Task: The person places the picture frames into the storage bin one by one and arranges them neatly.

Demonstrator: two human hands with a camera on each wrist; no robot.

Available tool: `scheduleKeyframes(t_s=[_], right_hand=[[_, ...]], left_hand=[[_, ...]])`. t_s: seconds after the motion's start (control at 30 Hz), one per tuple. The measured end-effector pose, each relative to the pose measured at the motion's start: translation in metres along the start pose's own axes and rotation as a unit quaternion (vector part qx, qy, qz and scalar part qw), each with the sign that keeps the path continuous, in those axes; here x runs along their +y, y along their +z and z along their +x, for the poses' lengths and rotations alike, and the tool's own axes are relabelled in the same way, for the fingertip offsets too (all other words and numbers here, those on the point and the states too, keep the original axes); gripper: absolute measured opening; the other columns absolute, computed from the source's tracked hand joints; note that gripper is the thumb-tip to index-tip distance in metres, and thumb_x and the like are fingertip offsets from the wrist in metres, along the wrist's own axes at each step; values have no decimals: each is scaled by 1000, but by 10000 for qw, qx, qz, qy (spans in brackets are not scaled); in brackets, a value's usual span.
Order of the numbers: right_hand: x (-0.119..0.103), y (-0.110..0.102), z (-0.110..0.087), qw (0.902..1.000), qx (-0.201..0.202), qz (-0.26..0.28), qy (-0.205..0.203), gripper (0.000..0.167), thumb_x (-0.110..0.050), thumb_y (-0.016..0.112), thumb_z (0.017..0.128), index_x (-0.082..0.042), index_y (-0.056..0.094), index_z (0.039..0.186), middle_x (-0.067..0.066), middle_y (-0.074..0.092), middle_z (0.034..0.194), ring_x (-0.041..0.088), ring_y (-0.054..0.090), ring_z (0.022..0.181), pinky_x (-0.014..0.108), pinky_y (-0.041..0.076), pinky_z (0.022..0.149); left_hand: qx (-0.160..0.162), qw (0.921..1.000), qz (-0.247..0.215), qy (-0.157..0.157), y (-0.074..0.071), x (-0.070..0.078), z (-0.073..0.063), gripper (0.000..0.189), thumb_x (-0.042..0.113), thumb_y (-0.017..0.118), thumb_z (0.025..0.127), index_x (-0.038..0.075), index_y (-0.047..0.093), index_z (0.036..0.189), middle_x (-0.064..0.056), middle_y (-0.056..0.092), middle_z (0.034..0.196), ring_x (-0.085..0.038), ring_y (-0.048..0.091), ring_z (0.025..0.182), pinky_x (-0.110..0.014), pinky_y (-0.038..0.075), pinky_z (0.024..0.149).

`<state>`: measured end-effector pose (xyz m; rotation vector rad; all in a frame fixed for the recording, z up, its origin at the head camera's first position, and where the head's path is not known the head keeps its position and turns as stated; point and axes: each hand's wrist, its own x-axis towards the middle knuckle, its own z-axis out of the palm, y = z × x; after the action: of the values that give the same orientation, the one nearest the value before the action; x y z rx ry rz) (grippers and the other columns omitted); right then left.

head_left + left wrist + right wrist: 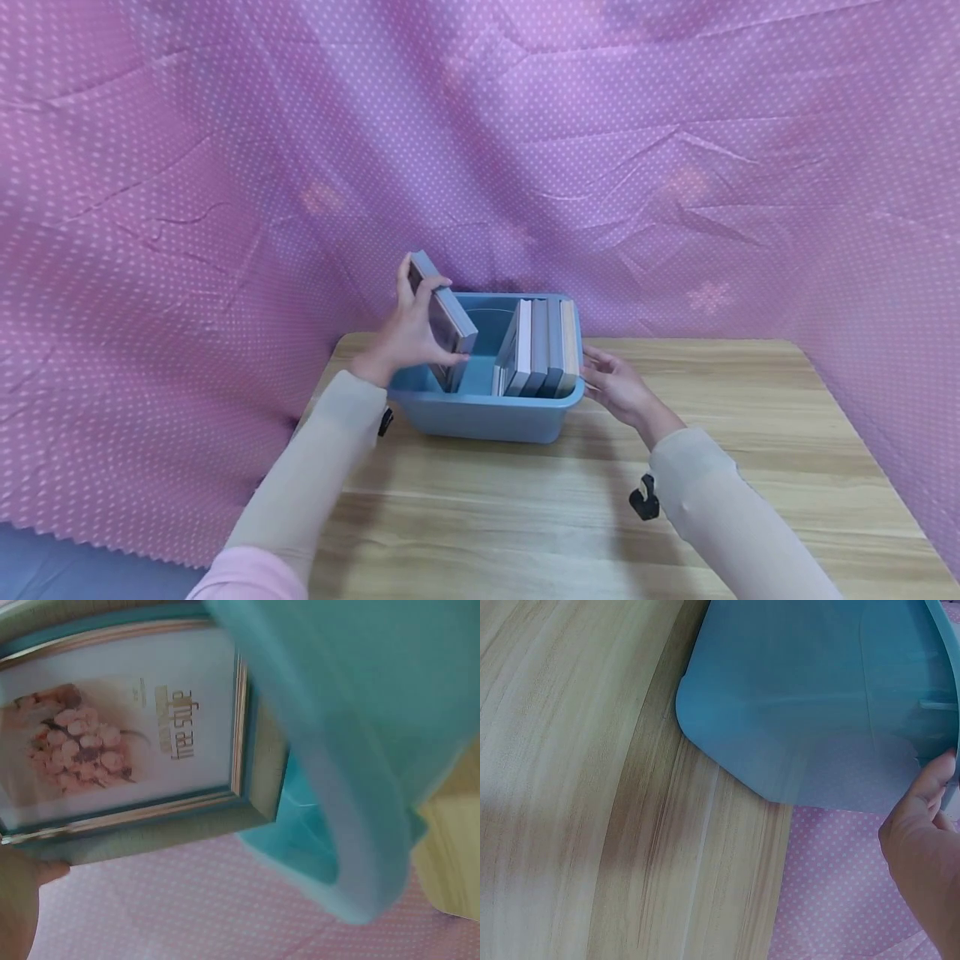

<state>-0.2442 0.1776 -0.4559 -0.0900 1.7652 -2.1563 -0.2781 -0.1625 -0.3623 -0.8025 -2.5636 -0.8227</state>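
My left hand (411,329) grips a picture frame (448,312) by its edges, thumb low and fingers high. It is held tilted above the left end of a blue plastic bin (487,414). In the left wrist view, the picture frame (124,742) shows a greenish border with gold lines and a flower print behind its front. Under it, part of another frame (455,377) shows in the bin's left end. My right hand (618,387) rests its fingers against the bin's right end, just below the rim; some fingertips are hidden.
Several picture frames (540,346) stand on edge in the bin's right half, the leftmost leaning. Bare blue floor (478,375) shows between the two groups. The bin stands on a wooden table (480,508), near pink dotted cloth (600,167) hanging behind and at both sides.
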Motion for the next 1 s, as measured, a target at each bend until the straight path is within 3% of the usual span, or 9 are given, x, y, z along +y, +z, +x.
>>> scheduleKeyframes(t_s=[0.17,0.37,0.73,1.0], right_hand=[[1,-2,2,10000,25,-7,17,55,-1,45,99,-1,23,149,13,43,123,12,53,106,29,48,96],[1,-3,4,10000,55,-11,45,55,-1,46,99,-1,24,149,13,44,122,13,53,106,29,48,96],[-1,-4,7,10000,43,-1,-2,56,-1,47,98,-1,24,149,10,47,116,13,54,104,29,48,96],[-1,-6,10,10000,56,-20,5,55,-1,47,98,-1,25,149,10,48,115,13,54,103,29,49,95]], left_hand=[[-496,9985,23,-227,16,-7,2,108,43,93,51,26,26,135,-15,-24,150,-52,34,121,-55,51,87],[-846,9964,-71,-75,36,-16,2,105,42,92,52,24,27,133,-20,-16,150,-45,43,114,-47,53,84],[-1203,9926,21,175,63,-29,7,105,43,93,51,21,29,132,-19,-14,149,-43,24,129,-48,48,94],[-1418,9897,19,206,78,-30,12,104,42,92,53,21,29,133,-19,-16,149,-43,24,130,-46,47,96]])
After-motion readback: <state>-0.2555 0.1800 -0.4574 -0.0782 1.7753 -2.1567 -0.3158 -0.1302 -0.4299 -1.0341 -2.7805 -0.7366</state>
